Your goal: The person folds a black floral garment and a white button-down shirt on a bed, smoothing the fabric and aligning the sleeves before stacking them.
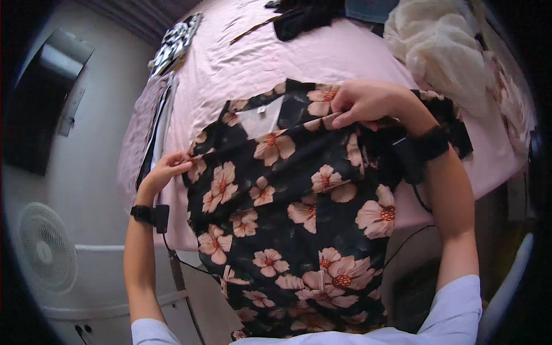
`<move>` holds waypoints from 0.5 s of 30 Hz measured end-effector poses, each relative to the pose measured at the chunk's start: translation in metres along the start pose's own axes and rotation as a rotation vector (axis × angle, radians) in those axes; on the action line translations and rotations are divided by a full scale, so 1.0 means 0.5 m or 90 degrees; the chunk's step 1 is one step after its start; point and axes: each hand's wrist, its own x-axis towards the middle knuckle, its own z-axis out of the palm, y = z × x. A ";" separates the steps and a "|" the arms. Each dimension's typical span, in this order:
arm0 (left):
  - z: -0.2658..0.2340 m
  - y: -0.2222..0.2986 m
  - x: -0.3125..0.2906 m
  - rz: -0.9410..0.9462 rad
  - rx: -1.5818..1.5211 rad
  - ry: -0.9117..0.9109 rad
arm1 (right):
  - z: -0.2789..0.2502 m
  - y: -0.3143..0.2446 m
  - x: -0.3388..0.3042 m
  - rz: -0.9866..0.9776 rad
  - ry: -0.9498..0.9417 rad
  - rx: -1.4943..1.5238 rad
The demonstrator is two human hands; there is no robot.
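A black garment with large pale pink flowers (276,201), seemingly a dress, lies partly on the bed and hangs down over its near edge toward me. A white inner patch with a small label shows near its far end. My left hand (170,168) pinches the garment's left edge between thumb and fingers. Farther right, my right hand (368,104) is closed on a fold of the same cloth near the upper edge. A band with a small dark box and a cable sits on each wrist.
Pink sheeting (241,63) covers the bed. Cream fluffy cloth (434,49) is heaped at the far right, with black clothing (305,20) at the back. Folded clothes (155,126) lie along the left edge. A white fan (46,247) stands at the lower left.
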 end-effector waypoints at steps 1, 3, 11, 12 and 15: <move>0.000 0.027 0.005 -0.046 -0.019 -0.046 | -0.006 0.008 -0.007 0.021 -0.013 -0.029; 0.009 0.021 0.010 0.009 0.005 0.028 | -0.004 0.015 -0.013 0.044 -0.018 -0.033; 0.145 0.196 -0.029 0.207 0.337 0.283 | -0.026 0.021 -0.138 0.049 0.293 -0.018; 0.173 0.227 -0.040 0.273 0.318 0.215 | -0.034 0.021 -0.183 0.090 0.382 -0.020; 0.237 0.318 -0.093 0.399 0.308 -0.032 | -0.001 0.056 -0.308 0.214 0.589 -0.036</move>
